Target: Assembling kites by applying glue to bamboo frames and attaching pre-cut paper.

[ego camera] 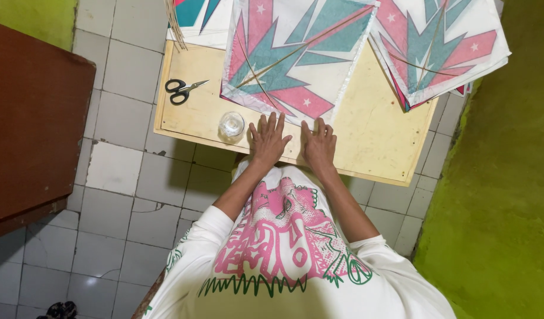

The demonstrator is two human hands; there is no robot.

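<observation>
A paper kite (295,56) with teal and pink star shapes and thin bamboo sticks lies on a pale wooden board (372,136) on the floor. My left hand (267,140) rests flat on the board, fingers spread, its fingertips touching the kite's lower corner. My right hand (319,145) lies flat beside it, fingers apart, also at the kite's lower edge. Neither hand holds anything. A small clear round container (231,124) stands just left of my left hand.
Black-handled scissors (182,90) lie on the board's left side. A stack of similar kites (440,47) overhangs the board's right end. Thin bamboo sticks (175,23) and another kite (201,18) sit at top left. A brown cabinet (30,124) stands left; green wall (502,195) right.
</observation>
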